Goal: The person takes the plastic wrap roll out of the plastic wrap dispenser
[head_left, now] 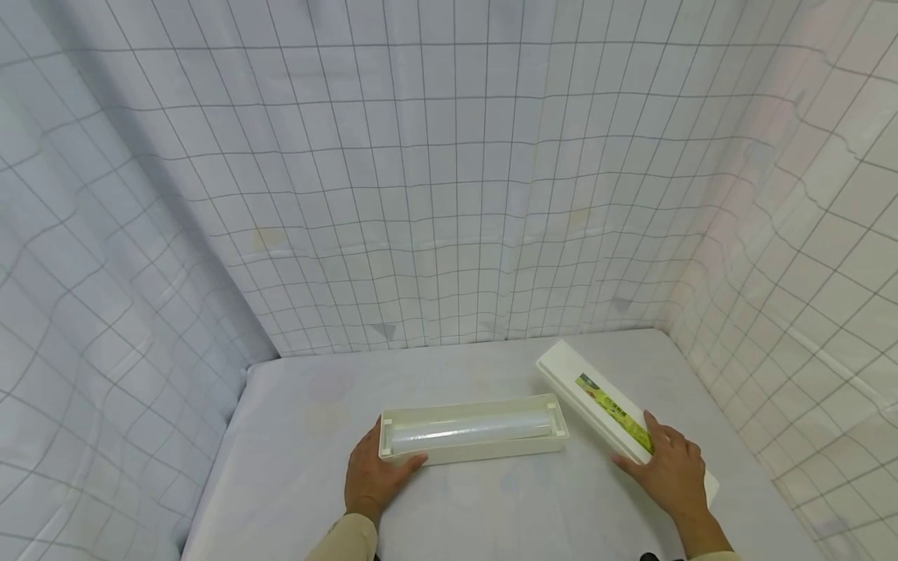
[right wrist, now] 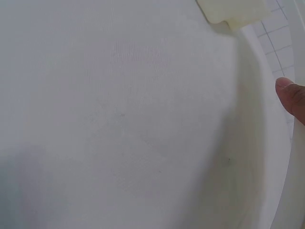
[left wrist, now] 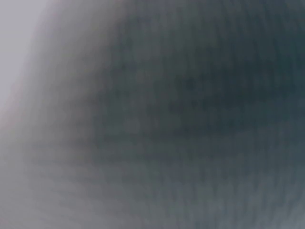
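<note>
A long white open box (head_left: pixel 484 451) lies on the table, holding a roll of clear plastic film (head_left: pixel 470 428). At its left end my left hand (head_left: pixel 372 470) grips it, thumb along the front wall and fingers round the end. To the right lies a long white lid (head_left: pixel 564 366) with a green and yellow label (head_left: pixel 613 411), set at a slant. My right hand (head_left: pixel 669 471) holds the lid near its lower right end, thumb on one side and fingers over the other. In the right wrist view the thumb (right wrist: pixel 291 99) shows at the right edge. The left wrist view is dark and blurred.
The table (head_left: pixel 491 514) is covered with a white cloth. White checked curtains (head_left: pixel 449 195) hang behind it and on both sides. The upper end of the lid lies close to the box's right end.
</note>
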The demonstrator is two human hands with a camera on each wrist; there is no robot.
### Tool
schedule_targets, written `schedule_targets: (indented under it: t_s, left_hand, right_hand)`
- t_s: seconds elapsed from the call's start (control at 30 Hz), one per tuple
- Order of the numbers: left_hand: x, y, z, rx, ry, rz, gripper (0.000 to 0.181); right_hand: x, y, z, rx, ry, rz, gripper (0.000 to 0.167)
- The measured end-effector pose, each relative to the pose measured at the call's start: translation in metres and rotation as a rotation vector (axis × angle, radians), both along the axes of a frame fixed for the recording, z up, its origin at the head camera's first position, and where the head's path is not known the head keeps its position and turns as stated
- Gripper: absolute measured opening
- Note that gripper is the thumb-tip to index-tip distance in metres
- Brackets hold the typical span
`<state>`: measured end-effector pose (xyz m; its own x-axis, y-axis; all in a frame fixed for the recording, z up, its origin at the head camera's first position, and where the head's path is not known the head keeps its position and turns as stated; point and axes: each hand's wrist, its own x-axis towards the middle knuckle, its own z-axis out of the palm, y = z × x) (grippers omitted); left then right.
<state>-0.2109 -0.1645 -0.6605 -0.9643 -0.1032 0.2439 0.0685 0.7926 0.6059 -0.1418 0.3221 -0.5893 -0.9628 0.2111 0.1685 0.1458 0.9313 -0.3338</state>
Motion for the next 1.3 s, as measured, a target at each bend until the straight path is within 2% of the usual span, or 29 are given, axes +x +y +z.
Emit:
schedule_targets:
  t_s: [0.23,0.47,0.73,0.87,1.13,1.3]
  left_hand:
    - [0.001,0.0,0.002,0.007,-0.016,-0.001,0.118]
    - [0.0,0.0,0.0,-0.004,0.052,-0.002,0.115]
    - [0.0,0.0,0.0,0.003,0.005,-0.002,0.117]
    - [0.001,0.0,0.001,0.002,0.005,-0.004,0.116]
    - [0.002,0.001,0.003,-0.008,-0.002,0.009,0.115]
    - [0.001,0.001,0.005,-0.005,-0.032,0.002,0.117]
  right_hand:
    - [0.006,0.009,-0.001,-0.001,-0.048,-0.045,0.113]
    - [0.01,0.021,-0.005,-0.008,-0.096,-0.086,0.114]
    - [0.017,0.034,-0.01,-0.034,-0.136,-0.123,0.117]
    - [0.021,0.044,-0.012,-0.024,-0.155,-0.156,0.116]
    - [0.027,0.069,-0.019,-0.032,-0.25,-0.231,0.122]
    - [0.034,0.081,-0.022,-0.101,-0.316,-0.313,0.125]
